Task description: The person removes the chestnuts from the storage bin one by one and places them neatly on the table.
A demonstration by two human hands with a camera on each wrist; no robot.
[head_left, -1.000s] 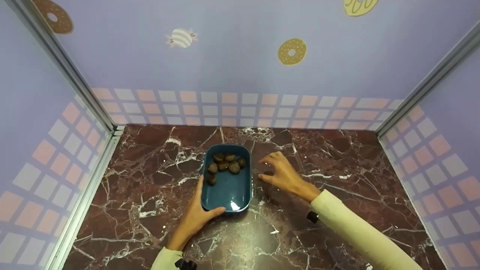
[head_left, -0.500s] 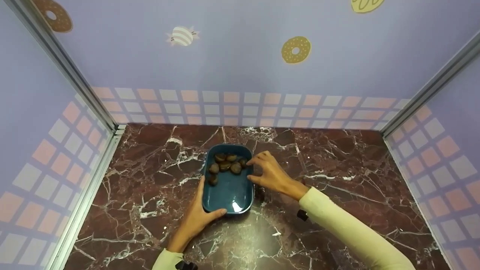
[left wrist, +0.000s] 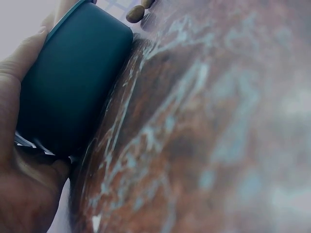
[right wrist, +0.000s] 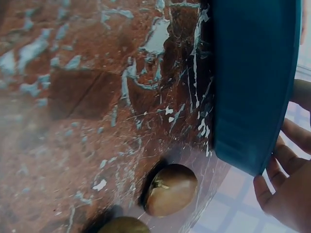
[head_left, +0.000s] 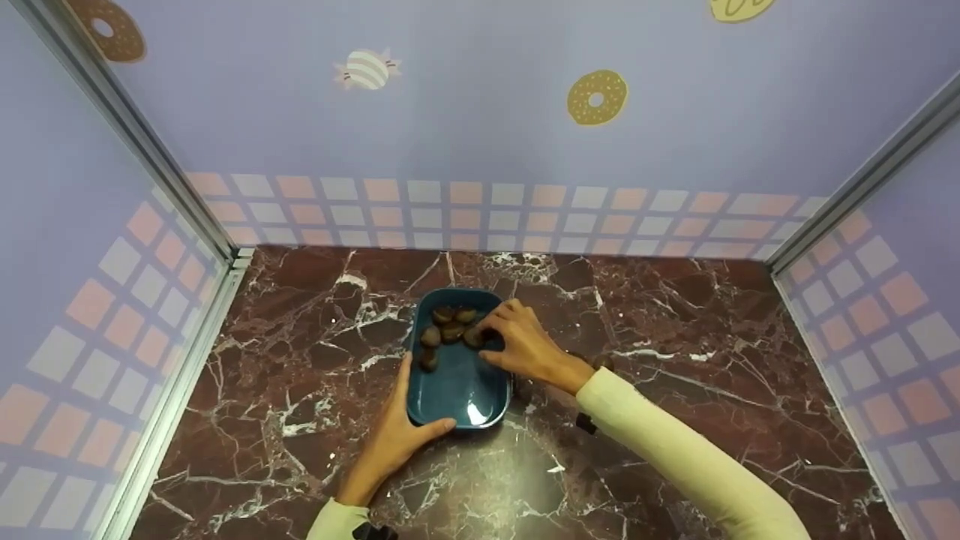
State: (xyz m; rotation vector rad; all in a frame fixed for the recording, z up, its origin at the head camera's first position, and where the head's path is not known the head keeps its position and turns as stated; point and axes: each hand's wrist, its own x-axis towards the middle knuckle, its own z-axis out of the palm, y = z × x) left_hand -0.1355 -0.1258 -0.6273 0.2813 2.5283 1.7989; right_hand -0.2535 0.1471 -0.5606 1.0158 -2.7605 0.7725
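Observation:
A deep teal dish (head_left: 456, 386) stands on the marbled table with several brown chestnuts (head_left: 451, 331) gathered in its far half. My left hand (head_left: 397, 427) grips the near left corner, its thumb across the near rim and its fingers along the left side; the left wrist view shows this hand (left wrist: 24, 179) around the dish wall. My right hand (head_left: 525, 345) reaches over the right rim, finger and thumb apart beside the rightmost chestnuts. In the right wrist view, the dish wall (right wrist: 252, 87) hides its fingertips.
On the table by the right wrist lie more chestnuts (head_left: 604, 362), partly covered by the forearm; one chestnut (right wrist: 171, 190) shows large in the right wrist view. Patterned lilac panels (head_left: 480, 135) enclose the table at the back and both sides.
My right hand has moved left from beside the dish to over its right rim, uncovering chestnuts on the table behind the wrist. My left hand keeps its hold on the dish.

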